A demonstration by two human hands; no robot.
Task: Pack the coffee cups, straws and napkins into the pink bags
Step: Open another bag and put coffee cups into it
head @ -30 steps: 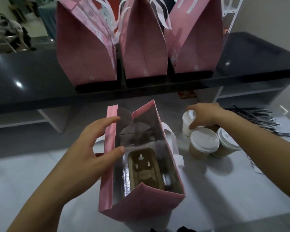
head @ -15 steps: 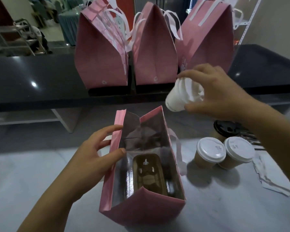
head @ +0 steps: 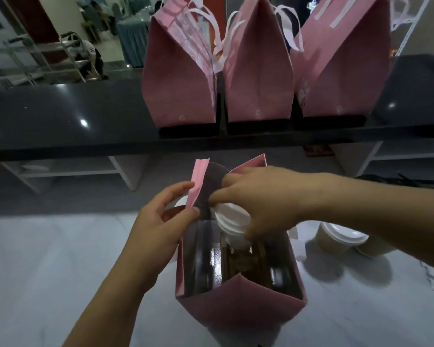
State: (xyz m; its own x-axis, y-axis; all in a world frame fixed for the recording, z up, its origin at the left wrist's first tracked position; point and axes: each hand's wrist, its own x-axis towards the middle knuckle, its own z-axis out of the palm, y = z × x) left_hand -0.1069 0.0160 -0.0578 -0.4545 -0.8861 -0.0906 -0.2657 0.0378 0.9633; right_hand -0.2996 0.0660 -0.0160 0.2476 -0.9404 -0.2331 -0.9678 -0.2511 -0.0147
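No readable text, label or number shows anywhere.

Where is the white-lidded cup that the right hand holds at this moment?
In the head view, the cup sits centre frame, tilted in the right hand, at the mouth of the open pink bag whose left edge the left hand holds.

Right hand [head: 266,201] lowering lidded cup [head: 232,217] into open pink bag [head: 238,300], left hand [head: 161,221] pinching its rim

A café or takeaway counter: glossy black counter [head: 60,116], lidded coffee cups [head: 341,240], pink bags [head: 258,78].
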